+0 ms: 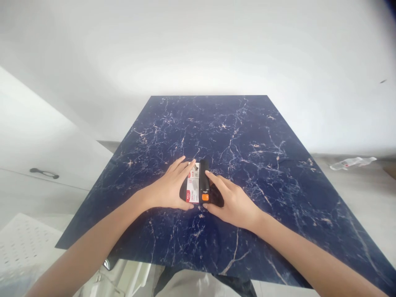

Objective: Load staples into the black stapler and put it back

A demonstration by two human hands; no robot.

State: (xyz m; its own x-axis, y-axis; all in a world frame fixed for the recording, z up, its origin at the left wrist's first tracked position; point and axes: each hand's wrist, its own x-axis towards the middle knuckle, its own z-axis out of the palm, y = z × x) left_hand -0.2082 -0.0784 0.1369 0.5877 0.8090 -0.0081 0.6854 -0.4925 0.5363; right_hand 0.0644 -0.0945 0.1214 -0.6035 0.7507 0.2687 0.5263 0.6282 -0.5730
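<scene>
Your left hand (170, 186) is half open in a C, thumb at the near end and index finger at the far end of the white-and-red box (193, 185), which it has hold of lengthwise. Your right hand (232, 201) curls about the black tool (204, 175), thumb at its near end and index fingertip farther up its side. Both things lie side by side, on or just above the bench (198, 128); this angle makes it hard to tell which. The box looks like light, thin card that could crush, so grip it gently by its end edges. The tool seems stiff, smooth and somewhat heavier, perhaps slippery; take it along its long sides, clear of the orange button (205, 197)
</scene>
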